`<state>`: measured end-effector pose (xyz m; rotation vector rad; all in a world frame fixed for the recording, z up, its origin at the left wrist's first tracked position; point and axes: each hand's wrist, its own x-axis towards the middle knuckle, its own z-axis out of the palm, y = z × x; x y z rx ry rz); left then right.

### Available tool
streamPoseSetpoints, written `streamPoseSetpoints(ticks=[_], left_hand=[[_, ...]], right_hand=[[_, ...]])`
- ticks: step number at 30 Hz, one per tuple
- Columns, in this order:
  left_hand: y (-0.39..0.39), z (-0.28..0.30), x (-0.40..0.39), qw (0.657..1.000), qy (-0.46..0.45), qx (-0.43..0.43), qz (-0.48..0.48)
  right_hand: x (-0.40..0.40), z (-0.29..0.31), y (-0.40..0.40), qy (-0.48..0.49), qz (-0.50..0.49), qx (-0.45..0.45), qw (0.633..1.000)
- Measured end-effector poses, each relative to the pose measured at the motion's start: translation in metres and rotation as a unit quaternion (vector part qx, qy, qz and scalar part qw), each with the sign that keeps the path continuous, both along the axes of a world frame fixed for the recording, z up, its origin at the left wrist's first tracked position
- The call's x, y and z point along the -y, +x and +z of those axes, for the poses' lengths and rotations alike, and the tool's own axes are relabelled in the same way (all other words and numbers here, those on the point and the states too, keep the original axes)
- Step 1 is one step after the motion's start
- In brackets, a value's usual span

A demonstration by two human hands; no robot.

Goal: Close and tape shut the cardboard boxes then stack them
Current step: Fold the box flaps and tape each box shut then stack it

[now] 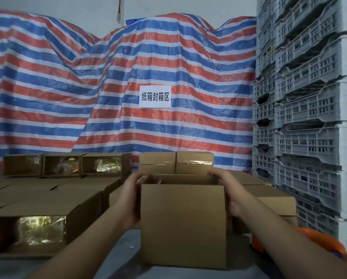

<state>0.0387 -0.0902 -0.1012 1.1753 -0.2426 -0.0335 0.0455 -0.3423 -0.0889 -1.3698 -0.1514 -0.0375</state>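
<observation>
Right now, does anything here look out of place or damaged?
Nothing looks damaged. The box held between the left hand and right hand is open on top, as are the boxes lying on their sides at left. The striped tarp sags unevenly.

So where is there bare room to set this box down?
Bare grey surface shows between the held box and the open-ended box at left. Right is crowded: orange tape dispenser, boxes, grey crates. Behind, taped boxes.

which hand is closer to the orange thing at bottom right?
Right. The right hand grips the open box's right side, above-left of the orange object; the left hand grips the far side.
</observation>
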Motion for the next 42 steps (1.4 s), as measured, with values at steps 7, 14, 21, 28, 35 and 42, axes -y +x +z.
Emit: streamPoseSetpoints(ticks=[7, 14, 21, 28, 35, 42], left_hand=[[0.015, -0.020, 0.013, 0.996, 0.018, 0.054, 0.068], [0.024, -0.035, 0.009, 0.996, 0.021, 0.070, 0.043], [0.006, -0.029, 0.010, 0.997, 0.029, 0.074, 0.019], [0.001, -0.026, 0.008, 0.997, 0.048, 0.068, 0.005], [0.002, -0.030, 0.005, 0.995, 0.081, 0.051, 0.012], [0.000, -0.027, 0.011, 0.995, 0.020, 0.053, 0.085]], right_hand=[[-0.007, -0.025, 0.001, 0.044, -0.042, 0.070, 0.996], [-0.003, -0.038, 0.004, 0.058, -0.012, 0.109, 0.992], [-0.005, -0.038, 0.003, 0.068, -0.039, 0.098, 0.992], [-0.005, -0.037, 0.003, 0.087, -0.036, 0.065, 0.993], [-0.007, -0.034, 0.002, 0.081, -0.043, 0.055, 0.994], [-0.007, -0.036, -0.002, 0.078, -0.046, 0.068, 0.994]])
